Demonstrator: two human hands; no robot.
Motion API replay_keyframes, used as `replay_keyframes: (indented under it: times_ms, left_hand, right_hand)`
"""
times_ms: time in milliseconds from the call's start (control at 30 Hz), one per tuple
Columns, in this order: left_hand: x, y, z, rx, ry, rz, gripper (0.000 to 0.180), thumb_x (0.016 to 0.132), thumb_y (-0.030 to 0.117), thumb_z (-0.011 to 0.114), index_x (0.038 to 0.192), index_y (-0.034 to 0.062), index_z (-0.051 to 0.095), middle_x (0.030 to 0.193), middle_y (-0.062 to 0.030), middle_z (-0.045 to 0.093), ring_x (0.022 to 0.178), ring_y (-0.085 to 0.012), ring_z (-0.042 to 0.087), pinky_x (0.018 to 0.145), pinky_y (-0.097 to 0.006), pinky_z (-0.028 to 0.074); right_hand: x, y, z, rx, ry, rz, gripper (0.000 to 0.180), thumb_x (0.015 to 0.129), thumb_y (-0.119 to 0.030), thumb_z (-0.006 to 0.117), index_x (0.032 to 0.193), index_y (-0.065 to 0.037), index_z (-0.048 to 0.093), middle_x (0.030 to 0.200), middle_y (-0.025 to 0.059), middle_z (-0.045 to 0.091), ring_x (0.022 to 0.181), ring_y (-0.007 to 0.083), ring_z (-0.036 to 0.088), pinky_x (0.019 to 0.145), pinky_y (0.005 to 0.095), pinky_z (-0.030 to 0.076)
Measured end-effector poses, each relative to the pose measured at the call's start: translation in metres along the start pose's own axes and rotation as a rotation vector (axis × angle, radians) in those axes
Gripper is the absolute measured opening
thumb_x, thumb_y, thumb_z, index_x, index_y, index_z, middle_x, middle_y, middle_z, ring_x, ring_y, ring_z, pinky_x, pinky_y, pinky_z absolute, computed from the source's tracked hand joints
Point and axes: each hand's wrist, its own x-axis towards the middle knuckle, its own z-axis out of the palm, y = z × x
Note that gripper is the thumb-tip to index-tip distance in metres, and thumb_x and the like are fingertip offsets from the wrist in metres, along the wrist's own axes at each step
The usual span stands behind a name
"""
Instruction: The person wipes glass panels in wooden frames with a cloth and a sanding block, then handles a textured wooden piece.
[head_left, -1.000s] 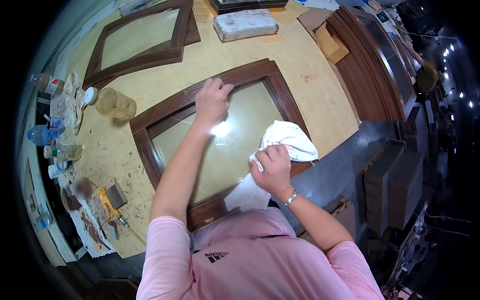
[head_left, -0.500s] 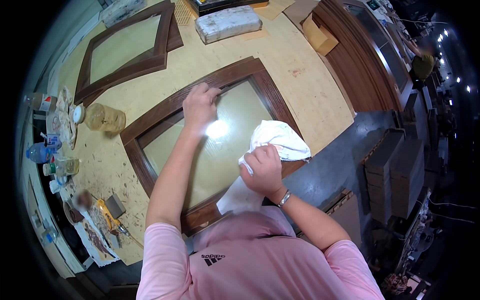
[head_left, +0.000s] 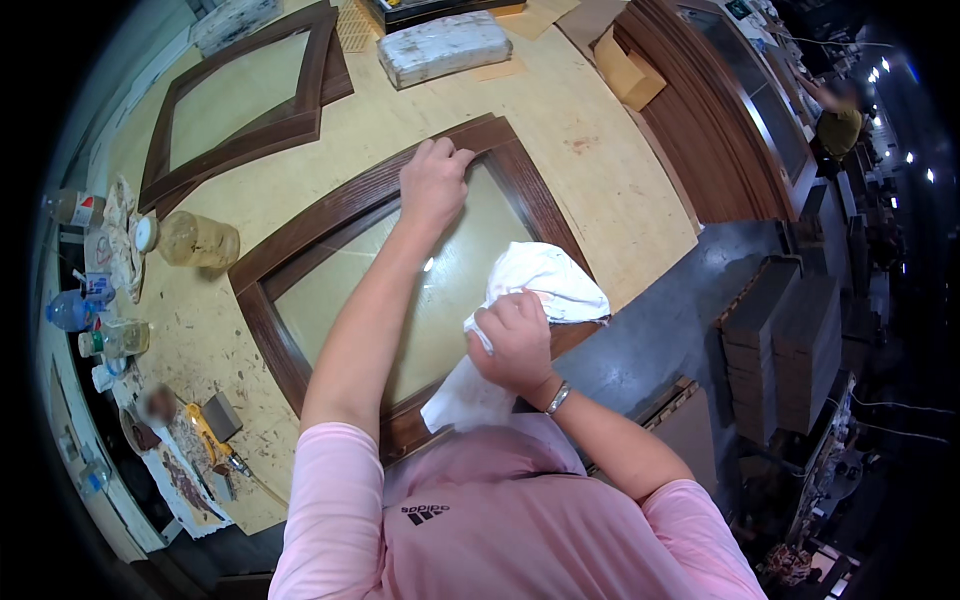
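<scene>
A dark brown wooden frame with a glass pane (head_left: 330, 305) lies flat in front of me. My left hand (head_left: 433, 185) reaches across the pane, its fingers closed and pressed at the inner edge of the far rail. Whatever those fingers may hold is hidden. My right hand (head_left: 515, 340) grips a bunched white cloth (head_left: 545, 280) over the frame's right side, near the table corner. Part of the cloth covers the right rail. A white sheet-like piece (head_left: 465, 398) hangs below that hand, over the near rail.
Another glazed frame (head_left: 165, 185) lies far left. A jar of yellowish liquid (head_left: 200, 240), several bottles (head_left: 72, 310) and a yellow tool (head_left: 208, 435) line the left side. A wrapped white block (head_left: 445, 48) sits at the back. Brown boards (head_left: 705, 120) are stacked right; a person (head_left: 838, 125) stands beyond.
My left hand has slid right along the far rail. My right hand still grips the white cloth in about the same place. The whole view has shifted slightly.
</scene>
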Motion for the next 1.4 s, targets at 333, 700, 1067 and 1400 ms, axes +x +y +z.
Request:
replay_keyframes:
  times_ms: [333, 700, 1067, 1400]
  left_hand:
    - [0.003, 0.007, -0.002, -0.094, -0.111, -0.108, 0.015, 0.081, 0.008, 0.065, 0.092, 0.0115, 0.074, 0.085, -0.0078, 0.064, 0.087, -0.0287, 0.063, 0.074, -0.042, 0.051]
    - [-0.140, -0.099, -0.189, 0.025, 0.297, -0.604, 0.016, 0.087, 0.010, 0.064, 0.100, 0.0093, 0.072, 0.085, -0.0102, 0.064, 0.085, -0.0307, 0.062, 0.077, -0.042, 0.049]
    - [-0.342, -0.136, -0.329, 0.399, 0.419, -0.894, 0.021, 0.086, 0.015, 0.066, 0.105, 0.0092, 0.072, 0.100, -0.0117, 0.069, 0.092, -0.0332, 0.065, 0.084, -0.042, 0.051]
    - [-0.374, -0.138, -0.336, 0.443, 0.001, -1.259, 0.061, 0.078, 0.014, 0.070, 0.135, 0.0027, 0.053, 0.111, -0.0243, 0.066, 0.100, -0.0410, 0.064, 0.088, -0.050, 0.049]
  right_hand:
    - [-0.002, 0.005, 0.000, 0.012, 0.003, -0.008, 0.018, 0.071, -0.014, 0.072, 0.084, -0.006, 0.063, 0.085, 0.0107, 0.054, 0.085, 0.0341, 0.054, 0.089, 0.0524, 0.046]
    - [-0.002, -0.002, 0.001, -0.085, 0.019, -0.020, 0.018, 0.071, -0.013, 0.070, 0.084, -0.005, 0.062, 0.085, 0.0130, 0.055, 0.086, 0.0348, 0.053, 0.080, 0.0470, 0.045]
    - [-0.013, -0.006, 0.014, -0.141, 0.013, -0.105, 0.014, 0.075, -0.012, 0.065, 0.086, -0.004, 0.063, 0.087, 0.0143, 0.056, 0.088, 0.0362, 0.051, 0.079, 0.0468, 0.043]
    - [-0.009, -0.006, 0.014, -0.221, 0.045, -0.117, 0.013, 0.075, -0.015, 0.065, 0.079, -0.005, 0.058, 0.084, 0.0157, 0.053, 0.085, 0.0357, 0.052, 0.077, 0.0485, 0.042]
